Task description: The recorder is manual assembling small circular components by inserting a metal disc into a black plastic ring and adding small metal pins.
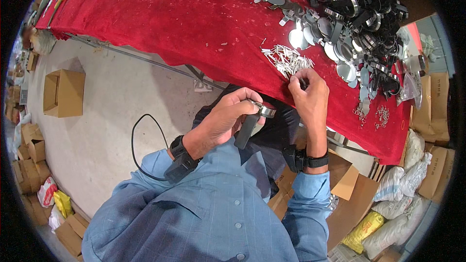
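Observation:
My left hand [224,117] is closed around a black strap-like piece with a round silver metal rim [248,128], held above my lap near the table's front edge. The dark flat end points down below my fingers. My right hand [311,98] is at the red-covered table, its thumb and fingers pinched together. Something dark shows between those fingertips, too hidden to name. Just beyond them lies a loose heap of thin silver-white pins [287,59]. Shiny round metal discs with tabs [335,48] are spread to the right of the pins.
A large pile of black pieces with silver rings [371,5] covers the table's far right. Small wire clips [382,117] lie at the right edge. A cardboard box [64,93] stands on the floor at left; white sacks [393,184] and cartons [432,102] sit at right.

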The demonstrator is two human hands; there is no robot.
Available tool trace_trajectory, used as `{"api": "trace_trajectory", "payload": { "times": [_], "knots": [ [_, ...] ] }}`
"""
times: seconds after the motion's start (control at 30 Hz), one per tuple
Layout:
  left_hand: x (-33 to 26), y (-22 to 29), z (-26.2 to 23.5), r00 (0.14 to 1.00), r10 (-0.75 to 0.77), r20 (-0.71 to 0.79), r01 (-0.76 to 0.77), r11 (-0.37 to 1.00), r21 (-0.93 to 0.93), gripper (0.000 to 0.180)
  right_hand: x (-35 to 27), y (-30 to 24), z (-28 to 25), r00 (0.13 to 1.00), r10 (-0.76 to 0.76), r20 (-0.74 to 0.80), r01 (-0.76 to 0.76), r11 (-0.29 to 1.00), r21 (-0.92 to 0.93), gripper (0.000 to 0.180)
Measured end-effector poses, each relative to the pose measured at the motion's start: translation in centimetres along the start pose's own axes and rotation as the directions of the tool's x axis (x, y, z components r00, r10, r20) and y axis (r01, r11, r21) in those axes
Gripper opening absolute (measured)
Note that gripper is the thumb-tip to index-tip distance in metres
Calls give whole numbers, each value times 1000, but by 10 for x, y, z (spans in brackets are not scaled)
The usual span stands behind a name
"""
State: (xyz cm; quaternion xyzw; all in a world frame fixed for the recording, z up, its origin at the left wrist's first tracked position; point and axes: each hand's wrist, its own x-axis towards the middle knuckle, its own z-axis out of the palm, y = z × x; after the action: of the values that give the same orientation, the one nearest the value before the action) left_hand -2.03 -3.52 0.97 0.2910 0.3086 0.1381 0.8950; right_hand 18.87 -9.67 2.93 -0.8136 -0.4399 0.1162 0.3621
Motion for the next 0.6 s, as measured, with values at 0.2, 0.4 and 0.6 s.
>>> {"api": "trace_trajectory", "payload": {
  "times": [0.2,0.4,0.6],
  "knots": [
    [0,-1,-1,1000,-9,13,9,1000,-1,23,-6,9,-2,997,77,0,-76,988,136,8],
    [1,0,-2,1000,9,5,-9,1000,11,24,-17,-6,-6,993,103,60,-119,872,474,17],
    [2,1,-3,1000,19,3,-19,1000,11,26,-26,-17,-8,990,110,91,-140,858,493,34]
  ]
}}
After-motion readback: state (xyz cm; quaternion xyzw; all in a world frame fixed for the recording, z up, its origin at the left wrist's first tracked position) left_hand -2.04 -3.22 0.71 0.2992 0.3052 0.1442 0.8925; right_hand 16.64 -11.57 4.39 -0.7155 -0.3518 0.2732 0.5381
